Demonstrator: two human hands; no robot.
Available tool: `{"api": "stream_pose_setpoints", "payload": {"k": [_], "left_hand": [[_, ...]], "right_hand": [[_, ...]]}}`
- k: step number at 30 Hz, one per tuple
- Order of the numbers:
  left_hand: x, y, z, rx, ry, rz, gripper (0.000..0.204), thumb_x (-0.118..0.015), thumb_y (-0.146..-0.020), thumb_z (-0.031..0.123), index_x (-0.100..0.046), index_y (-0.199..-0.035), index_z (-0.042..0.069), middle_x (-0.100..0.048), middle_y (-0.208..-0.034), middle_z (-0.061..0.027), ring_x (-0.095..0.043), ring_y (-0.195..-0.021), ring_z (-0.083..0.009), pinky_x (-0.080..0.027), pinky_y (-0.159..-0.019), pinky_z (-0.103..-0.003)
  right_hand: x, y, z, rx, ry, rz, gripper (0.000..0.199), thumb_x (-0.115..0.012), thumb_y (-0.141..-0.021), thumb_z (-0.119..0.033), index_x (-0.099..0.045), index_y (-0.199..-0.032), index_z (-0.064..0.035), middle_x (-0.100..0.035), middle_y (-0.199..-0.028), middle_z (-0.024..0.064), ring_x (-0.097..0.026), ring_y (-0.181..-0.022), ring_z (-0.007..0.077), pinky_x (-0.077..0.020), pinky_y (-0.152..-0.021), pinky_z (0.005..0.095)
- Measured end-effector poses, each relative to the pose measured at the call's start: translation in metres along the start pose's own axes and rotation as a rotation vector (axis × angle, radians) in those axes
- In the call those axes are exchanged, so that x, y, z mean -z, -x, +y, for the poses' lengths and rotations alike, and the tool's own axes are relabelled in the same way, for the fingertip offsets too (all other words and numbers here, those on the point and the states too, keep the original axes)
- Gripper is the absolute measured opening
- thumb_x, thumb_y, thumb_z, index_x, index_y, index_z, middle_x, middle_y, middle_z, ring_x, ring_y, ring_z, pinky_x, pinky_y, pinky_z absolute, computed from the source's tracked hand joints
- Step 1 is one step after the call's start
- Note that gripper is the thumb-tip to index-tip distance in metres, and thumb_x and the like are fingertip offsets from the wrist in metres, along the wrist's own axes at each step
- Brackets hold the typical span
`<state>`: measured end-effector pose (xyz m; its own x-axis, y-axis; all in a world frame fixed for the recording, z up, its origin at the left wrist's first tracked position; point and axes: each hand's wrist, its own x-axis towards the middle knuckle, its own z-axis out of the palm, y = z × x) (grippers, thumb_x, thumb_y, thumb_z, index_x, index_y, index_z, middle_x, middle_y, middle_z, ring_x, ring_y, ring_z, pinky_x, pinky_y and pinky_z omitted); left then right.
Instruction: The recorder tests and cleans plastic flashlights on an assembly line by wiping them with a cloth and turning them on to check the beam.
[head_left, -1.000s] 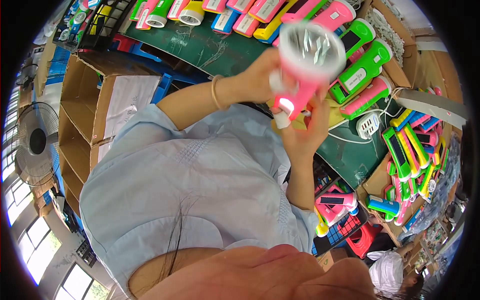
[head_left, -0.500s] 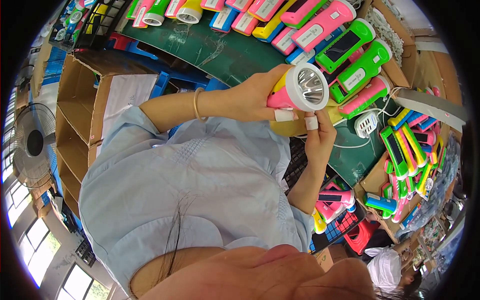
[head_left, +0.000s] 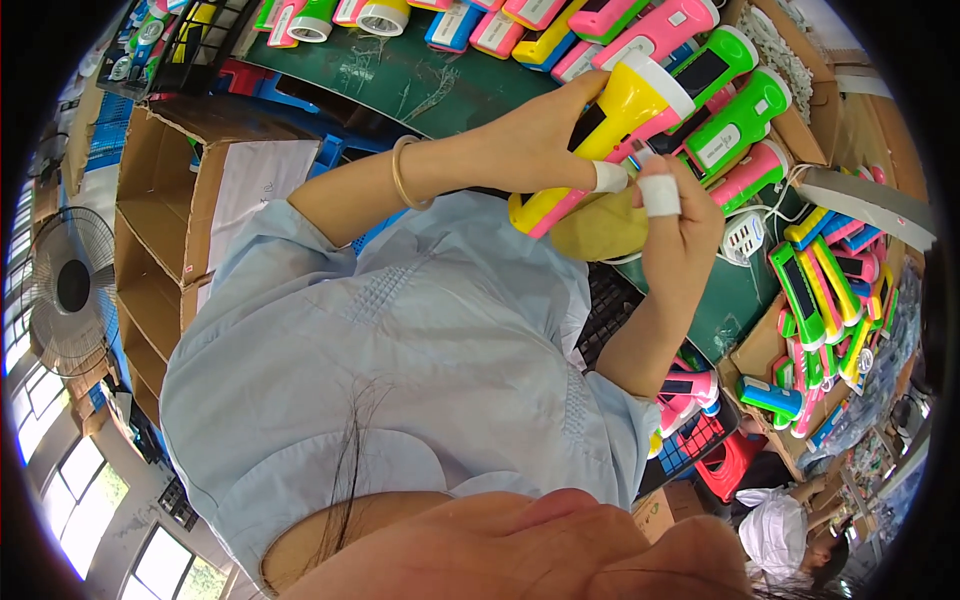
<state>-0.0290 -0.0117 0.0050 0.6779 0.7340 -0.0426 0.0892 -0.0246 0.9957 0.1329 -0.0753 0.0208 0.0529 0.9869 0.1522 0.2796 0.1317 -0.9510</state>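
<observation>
Left hand clamped around yellow torch, fingers wrapped over body, taped thumb tip pressed near the lower side. Torch tilted, wide white-rimmed head up toward upper right, narrow tail down at lower left, held above green mat. Gold bangle on left wrist.

Right hand just right of and below torch, fingers loosely curled, white tape on one fingertip close to torch underside; actual contact with torch not resolvable. Tan cloth bunched between right palm and torch tail; seems gripped by right hand, grip itself hidden. Hands close together, almost meeting at torch.

Pink strip visible along lower edge of torch; separate item or part of torch: cannot tell.

Behind torch, on mat: row of finished torches lying side by side, pink torch, green torches. More pink, yellow and green ones along top edge. White plug with cord right of right hand.

Right side: carton filled with slim green, yellow and pink torches, stacked on edge. Below right forearm: red crate and a few pink units.

Left side: open brown cardboard boxes, one with white sheet across top. Fan at far left by windows.

Light blue shirt fills centre. Another person in white at lower right corner, apart from the hands.
</observation>
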Motion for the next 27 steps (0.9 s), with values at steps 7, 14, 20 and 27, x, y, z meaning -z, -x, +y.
{"api": "stream_pose_setpoints", "payload": {"k": [7, 14, 20, 27], "left_hand": [[-0.006, -0.001, -0.003, -0.055, -0.293, 0.21, 0.073, -0.07, -0.067, 0.016, -0.03, -0.126, -0.003, -0.05, -0.111, -0.0162, -0.052, -0.101, -0.0235, -0.042, -0.086, -0.031], [-0.009, -0.004, -0.016, -0.278, -0.5, 0.392, 0.074, -0.069, -0.068, 0.026, -0.032, -0.123, -0.007, -0.049, -0.108, -0.0265, -0.055, -0.093, -0.0378, -0.045, -0.081, -0.038], [-0.011, 0.0, -0.016, -0.275, -0.576, 0.467, 0.078, -0.07, -0.07, 0.022, -0.025, -0.127, -0.006, -0.047, -0.112, -0.0293, -0.055, -0.092, -0.0416, -0.047, -0.076, -0.041], [-0.005, 0.006, -0.008, -0.163, -0.458, 0.308, 0.08, -0.065, -0.074, 0.021, -0.017, -0.134, -0.002, -0.043, -0.116, -0.0274, -0.053, -0.094, -0.0427, -0.047, -0.076, -0.045]], "right_hand": [[-0.008, 0.002, -0.003, -0.007, 0.319, 0.069, 0.019, -0.056, -0.085, -0.016, -0.055, -0.076, 0.0008, -0.043, -0.056, 0.005, -0.037, -0.051, 0.0104, -0.031, -0.047, 0.0256], [-0.013, -0.001, -0.005, -0.025, 0.328, 0.071, 0.02, -0.057, -0.082, -0.013, -0.052, -0.07, 0.0016, -0.043, -0.053, 0.0132, -0.04, -0.046, 0.0228, -0.032, -0.045, 0.0338], [-0.032, -0.006, 0.006, 0.118, 0.444, 0.106, 0.018, -0.053, -0.085, -0.013, -0.05, -0.074, 0.0012, -0.046, -0.058, 0.0177, -0.047, -0.051, 0.0332, -0.0342, -0.048, 0.0389], [-0.038, -0.002, 0.017, 0.118, 0.341, 0.126, 0.027, -0.044, -0.091, -0.019, -0.053, -0.079, 0.0025, -0.053, -0.064, 0.0159, -0.05, -0.055, 0.0266, -0.0381, -0.052, 0.0349]]}}
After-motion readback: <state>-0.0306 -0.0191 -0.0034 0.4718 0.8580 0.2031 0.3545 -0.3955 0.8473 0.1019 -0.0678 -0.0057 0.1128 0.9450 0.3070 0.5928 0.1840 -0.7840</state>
